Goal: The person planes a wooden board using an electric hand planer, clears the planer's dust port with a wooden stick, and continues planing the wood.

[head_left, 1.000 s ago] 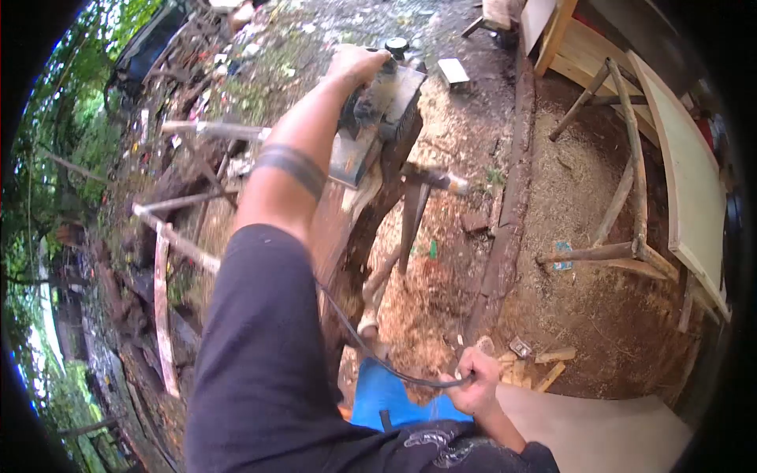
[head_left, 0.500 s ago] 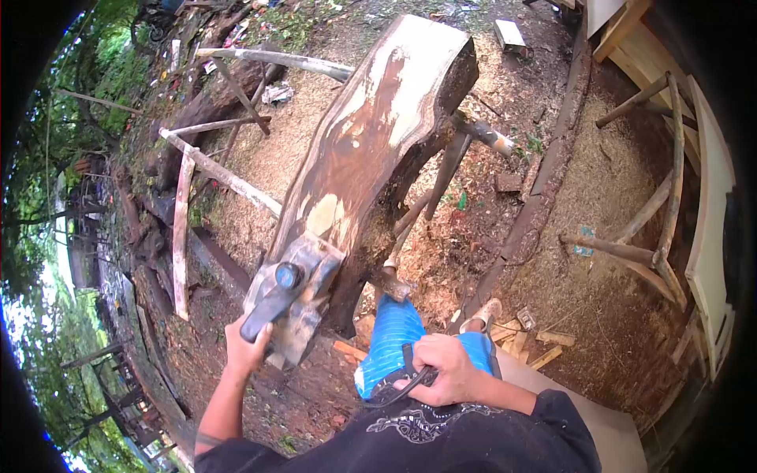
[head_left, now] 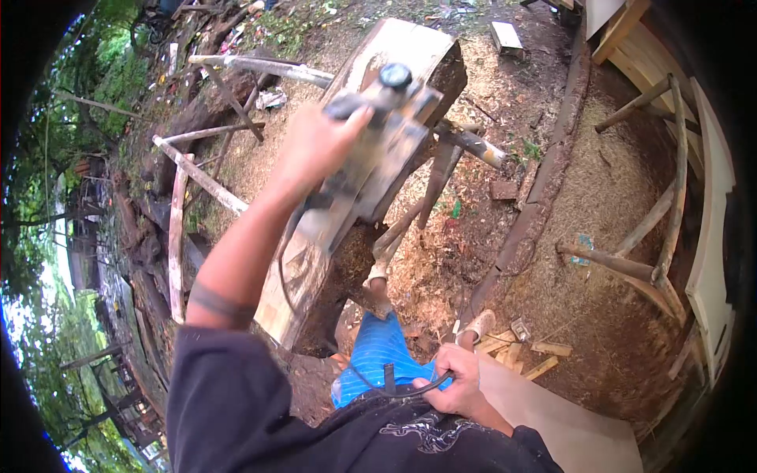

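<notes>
My left hand (head_left: pixel 315 146) is wrapped around the rear handle of an electric hand planer (head_left: pixel 382 169), slightly blurred by motion. The planer rests on the upper part of a thick wooden slab (head_left: pixel 290 276), hiding the slab's middle; pale and dark brown grain shows on the exposed surface. Near my waist, my right hand (head_left: pixel 460 381) is closed on a black power cord (head_left: pixel 386 392). A loop of the cord hangs from the planer over the slab's near end.
Rough pole trestles (head_left: pixel 205 173) stand left of the slab, and a trestle leg (head_left: pixel 441 181) is at its right. Wood shavings cover the ground. Offcuts (head_left: pixel 544 366) lie near my foot (head_left: pixel 477 325). At the right, pale boards (head_left: pixel 714 229) lean beside more poles (head_left: pixel 670 189).
My left hand has pushed the planer forward along the slab, from its near end toward its far end. My right hand, still gripping the cord, has shifted slightly right and down.
</notes>
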The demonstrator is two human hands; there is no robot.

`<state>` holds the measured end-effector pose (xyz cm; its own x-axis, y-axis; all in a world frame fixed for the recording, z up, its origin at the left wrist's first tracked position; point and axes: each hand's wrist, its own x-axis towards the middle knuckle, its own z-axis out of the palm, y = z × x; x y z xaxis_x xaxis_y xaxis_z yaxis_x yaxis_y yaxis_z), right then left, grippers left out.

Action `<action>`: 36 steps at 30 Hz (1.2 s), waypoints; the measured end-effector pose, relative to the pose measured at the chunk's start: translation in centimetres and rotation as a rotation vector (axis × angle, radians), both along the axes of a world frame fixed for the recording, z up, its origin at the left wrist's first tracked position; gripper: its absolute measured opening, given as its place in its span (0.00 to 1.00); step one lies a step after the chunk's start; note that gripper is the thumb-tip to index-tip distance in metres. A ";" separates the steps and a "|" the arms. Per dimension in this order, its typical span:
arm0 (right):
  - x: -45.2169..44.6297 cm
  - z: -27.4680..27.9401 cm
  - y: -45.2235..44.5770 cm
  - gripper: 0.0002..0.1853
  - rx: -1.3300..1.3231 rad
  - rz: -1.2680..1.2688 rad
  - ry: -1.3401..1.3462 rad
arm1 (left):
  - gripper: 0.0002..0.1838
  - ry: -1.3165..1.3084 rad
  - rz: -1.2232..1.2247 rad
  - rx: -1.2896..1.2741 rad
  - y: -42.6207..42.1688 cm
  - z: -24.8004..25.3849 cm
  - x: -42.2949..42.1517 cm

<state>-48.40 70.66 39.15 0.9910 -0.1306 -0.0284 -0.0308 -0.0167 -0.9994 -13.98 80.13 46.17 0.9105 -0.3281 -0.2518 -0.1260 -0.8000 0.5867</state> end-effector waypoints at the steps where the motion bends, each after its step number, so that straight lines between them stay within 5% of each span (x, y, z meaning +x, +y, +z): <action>1: -0.4 -0.4 -0.1 0.24 -0.006 -0.045 0.008 | 0.21 -0.028 -0.010 0.013 -2.0 -0.2 1.5; 4: -1.1 -0.7 -0.4 0.24 -0.058 -0.145 0.016 | 0.28 -0.178 -0.019 0.123 -8.0 -2.4 7.8; 6: -1.6 -0.8 -0.1 0.24 -0.132 -0.194 0.011 | 0.33 -0.226 -0.034 -0.050 -12.0 -3.0 11.0; 8: -2.4 -1.1 0.5 0.24 -0.161 -0.255 -0.026 | 0.21 -0.329 -0.035 -0.351 -15.6 -3.4 11.6; 11: -3.4 -0.7 1.3 0.24 -0.248 -0.321 0.004 | 0.23 -0.249 0.007 -0.276 -17.6 -4.0 14.7; 14: -4.2 0.8 1.9 0.24 -0.250 -0.343 -0.015 | 0.22 -0.343 -0.222 -0.108 -13.0 -4.5 14.4; 18: -4.3 1.7 2.3 0.23 -0.152 -0.112 -0.051 | 0.33 -0.141 -0.140 0.047 0.5 -1.4 3.9; 21: -1.9 3.9 2.8 0.23 -0.136 0.108 -0.135 | 0.26 -0.189 -0.090 -0.078 11.9 -0.8 -6.2; 26: 1.4 4.5 4.1 0.19 -0.076 0.389 -0.201 | 0.18 -0.031 0.109 0.135 26.8 1.4 -19.2; 31: 3.3 2.4 3.3 0.19 -0.034 0.411 -0.136 | 0.14 0.114 0.329 0.107 25.7 1.9 -19.2; 36: 3.9 0.4 2.3 0.22 0.016 0.263 -0.057 | 0.17 -0.018 0.080 0.100 14.9 1.4 -8.9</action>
